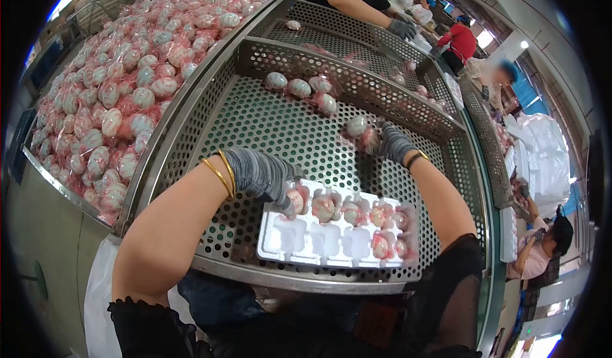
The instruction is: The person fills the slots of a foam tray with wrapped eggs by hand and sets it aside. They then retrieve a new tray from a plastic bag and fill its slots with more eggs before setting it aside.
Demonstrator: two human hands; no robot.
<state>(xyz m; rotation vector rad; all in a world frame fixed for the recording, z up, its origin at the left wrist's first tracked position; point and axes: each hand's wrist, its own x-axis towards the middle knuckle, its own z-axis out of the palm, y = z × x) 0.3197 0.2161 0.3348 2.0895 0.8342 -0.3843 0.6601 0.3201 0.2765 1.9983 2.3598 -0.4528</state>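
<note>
My left hand [268,176], in a grey knit glove, curls its fingers round a plastic-wrapped egg [294,200] at the back left corner of a white foam tray [272,248]. Several more wrapped eggs [324,209] fill the tray's back row, and two sit at the right of its front row. The three front compartments on the left hold no egg. Farther back, my right hand [394,143], gloved alike, grips a wrapped egg [370,140] just above the perforated metal surface; another pale egg [357,126] is beside it. Motion blurs the right fingertips slightly.
Several wrapped eggs [299,88] lie near the metal divider [357,74] at the back. On the left, a big bin [70,189] is heaped with wrapped eggs. Across the divider a co-worker's gloved hand [401,28] shows. More people are at the right.
</note>
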